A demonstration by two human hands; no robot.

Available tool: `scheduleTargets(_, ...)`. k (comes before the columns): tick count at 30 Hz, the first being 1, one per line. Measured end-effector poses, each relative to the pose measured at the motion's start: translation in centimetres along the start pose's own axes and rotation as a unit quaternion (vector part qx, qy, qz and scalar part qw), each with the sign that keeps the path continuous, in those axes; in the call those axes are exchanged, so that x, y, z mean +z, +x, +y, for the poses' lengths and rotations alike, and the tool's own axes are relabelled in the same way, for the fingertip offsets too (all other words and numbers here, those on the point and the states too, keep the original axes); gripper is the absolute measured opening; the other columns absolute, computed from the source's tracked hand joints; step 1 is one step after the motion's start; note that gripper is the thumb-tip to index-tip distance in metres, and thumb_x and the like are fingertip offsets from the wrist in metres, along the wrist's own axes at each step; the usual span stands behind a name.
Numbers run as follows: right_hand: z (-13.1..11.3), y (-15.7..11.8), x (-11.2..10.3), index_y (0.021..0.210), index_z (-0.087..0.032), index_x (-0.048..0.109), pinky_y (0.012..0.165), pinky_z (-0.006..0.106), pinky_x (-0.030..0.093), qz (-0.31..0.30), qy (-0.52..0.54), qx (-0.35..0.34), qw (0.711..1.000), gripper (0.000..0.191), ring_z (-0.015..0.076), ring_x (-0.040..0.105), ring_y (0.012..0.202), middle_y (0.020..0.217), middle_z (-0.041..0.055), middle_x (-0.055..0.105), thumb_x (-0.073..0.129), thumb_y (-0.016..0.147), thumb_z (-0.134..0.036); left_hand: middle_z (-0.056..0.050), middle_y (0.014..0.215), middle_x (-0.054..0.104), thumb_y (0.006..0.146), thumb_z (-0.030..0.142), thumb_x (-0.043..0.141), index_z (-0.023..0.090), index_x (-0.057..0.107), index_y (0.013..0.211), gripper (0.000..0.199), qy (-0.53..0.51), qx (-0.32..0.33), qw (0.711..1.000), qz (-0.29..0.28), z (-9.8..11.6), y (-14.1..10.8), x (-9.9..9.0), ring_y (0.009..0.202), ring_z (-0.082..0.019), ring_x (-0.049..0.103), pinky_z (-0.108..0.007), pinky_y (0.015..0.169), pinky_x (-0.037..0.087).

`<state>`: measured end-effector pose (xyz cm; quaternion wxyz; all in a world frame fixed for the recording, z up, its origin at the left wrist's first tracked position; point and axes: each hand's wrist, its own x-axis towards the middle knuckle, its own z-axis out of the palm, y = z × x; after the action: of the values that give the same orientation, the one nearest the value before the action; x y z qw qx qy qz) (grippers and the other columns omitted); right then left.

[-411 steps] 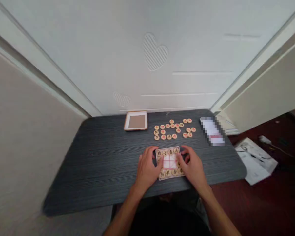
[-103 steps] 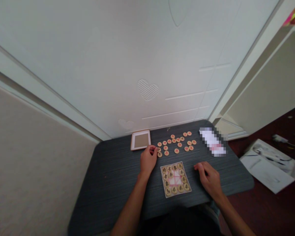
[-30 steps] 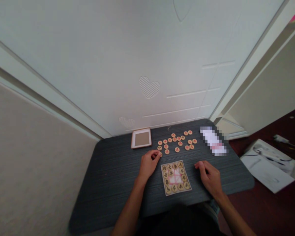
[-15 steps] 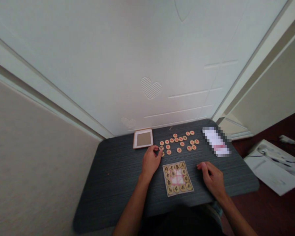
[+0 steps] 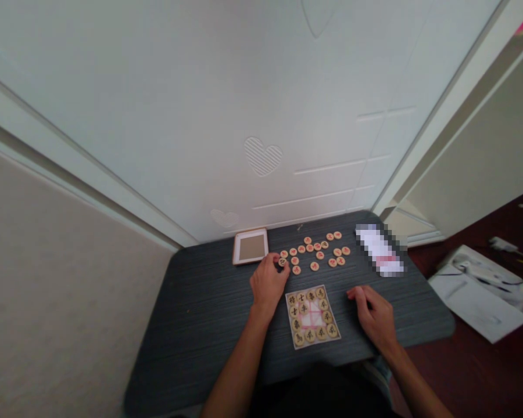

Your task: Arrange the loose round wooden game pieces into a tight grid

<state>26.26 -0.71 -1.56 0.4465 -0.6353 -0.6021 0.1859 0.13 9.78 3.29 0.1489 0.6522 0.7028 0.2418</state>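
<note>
The dark tabletop [image 5: 200, 325] starts at the lower left of the frame, its slanting left side beside a pale wall [image 5: 56, 278], and stretches toward the middle, where its far edge meets a white panel [image 5: 178, 116] with raised hearts. One shallow tray [image 5: 235, 249] lies by that edge, and the left hand [image 5: 268, 281] is just in front of it, thumb and fingers bent around one dark-marked disc [image 5: 282, 262] at the near left of the scattered group; whether they pinch it or only touch it cannot be told. Seventeen other loose discs [image 5: 310, 248] can be counted rightward, sixteen red-marked and one dark-marked, some touching, others apart with tabletop between them. Nearer the person, at lower centre, one square board [image 5: 312, 318] carries thirteen dark-marked discs [image 5: 321, 332]: twelve around its border and one inside, beside pink lines. The left forearm [image 5: 239, 366] bounds its left side. The right hand [image 5: 377, 316] is loosely curled right of the board, with a strip of tabletop between; its inner fingers are hidden, so its hold cannot be told. Beyond it lies one pixelated oblong item [image 5: 377, 249]. One white box [image 5: 483, 296] sits past the right edge, on the dark red floor [image 5: 422, 371].
</note>
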Motion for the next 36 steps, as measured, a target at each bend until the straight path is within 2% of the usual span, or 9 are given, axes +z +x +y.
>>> scheduleTargets(4,-0.1,0.0,0.0,0.077,-0.024,0.07,0.079,0.033,0.053,-0.004,0.004,0.001,1.0,0.039,0.0215,0.071,0.08,0.083,0.0048,0.075,0.045,0.103,-0.039,-0.005,0.106,0.071,0.087,0.03,0.066,0.023,0.064,0.123,0.036,-0.101,0.056,0.993,0.028,-0.6,-0.6,-0.9,0.088,-0.019,0.07,-0.031,0.081,0.055)
scheduleTargets(8,0.1,0.0,0.1,0.078,-0.024,0.07,0.081,0.033,0.052,-0.01,0.004,0.004,1.0,0.038,0.0213,0.071,0.081,0.083,0.0046,0.075,0.046,0.103,-0.037,-0.006,0.11,0.068,0.087,0.032,0.067,0.023,0.074,0.11,0.026,-0.239,0.069,0.968,-0.034,-1.1,-1.5,-1.5,0.083,-0.015,0.071,-0.027,0.074,0.061)
scheduleTargets(12,0.2,0.0,0.1,0.078,-0.023,0.07,0.081,0.033,0.052,-0.01,0.005,-0.001,1.0,0.038,0.0212,0.071,0.08,0.083,0.0046,0.075,0.046,0.103,-0.037,-0.005,0.1,0.075,0.083,0.035,0.073,0.019,0.074,0.098,0.022,-0.336,0.023,0.937,-0.092,-1.0,-2.5,-1.8,0.085,-0.017,0.074,-0.029,0.08,0.062)
scheduleTargets(17,-0.1,0.1,0.0,0.077,-0.023,0.07,0.082,0.033,0.052,-0.009,0.008,-0.005,1.0,0.037,0.0212,0.071,0.08,0.083,0.0047,0.075,0.046,0.103,-0.036,-0.004,0.091,0.078,0.077,0.037,0.079,0.019,0.073,0.09,0.024,-0.362,-0.013,0.924,-0.122,-0.3,-3.5,-2.0,0.081,-0.019,0.075,-0.03,0.078,0.062)
scheduleTargets(20,-0.2,0.1,-0.1,0.077,-0.023,0.07,0.082,0.034,0.052,-0.008,0.005,-0.004,1.0,0.037,0.0211,0.071,0.08,0.083,0.0047,0.075,0.046,0.103,-0.035,-0.005,0.09,0.079,0.078,0.041,0.077,0.019,0.073,0.089,0.025,-0.359,-0.02,0.923,-0.135,-0.1,-4.1,-1.8,0.079,-0.02,0.075,-0.03,0.074,0.062)
scheduleTargets(25,-0.6,-0.1,-0.1,0.079,-0.023,0.07,0.08,0.034,0.053,0.005,0.008,-0.024,1.0,0.034,0.0217,0.071,0.081,0.085,0.0051,0.076,0.047,0.102,-0.032,-0.007,0.091,0.079,0.081,0.045,0.074,0.018,0.071,0.093,0.029,-0.408,-0.056,0.899,-0.151,0.3,-5.4,-1.2,0.08,-0.021,0.076,-0.03,0.07,0.063)
scheduleTargets(29,-2.2,-0.5,0.4,0.088,-0.024,0.071,0.081,0.035,0.055,0.006,0.017,-0.058,0.998,0.023,0.0225,0.072,0.085,0.09,0.0059,0.076,0.053,0.099,-0.03,-0.008,0.094,0.079,0.084,0.049,0.071,0.018,0.069,0.096,0.033,-0.442,-0.082,0.877,-0.17,0.8,-6.3,-1.3,0.082,-0.022,0.077,-0.032,0.071,0.064)
scheduleTargets(33,-4.9,-0.6,1.4,0.1,-0.025,0.07,0.086,0.037,0.056,-0.038,0.044,-0.092,0.994,0.014,0.0233,0.071,0.093,0.098,0.0067,0.075,0.058,0.097,-0.03,-0.009,0.095,0.079,0.083,0.049,0.073,0.017,0.066,0.099,0.036,-0.48,-0.098,0.852,-0.182,0.9,-7.0,-1.3,0.082,-0.023,0.078,-0.033,0.071,0.064)
scheduleTargets(36,-6.8,-0.3,2.1,0.109,-0.025,0.068,0.089,0.038,0.057,-0.079,0.067,-0.101,0.989,0.017,0.024,0.069,0.098,0.105,0.0076,0.073,0.06,0.096,-0.031,-0.009,0.097,0.079,0.083,0.051,0.072,0.018,0.065,0.101,0.039,-0.497,-0.1,0.838,-0.201,1.0,-7.4,-1.3,0.082,-0.023,0.078,-0.035,0.073,0.064)
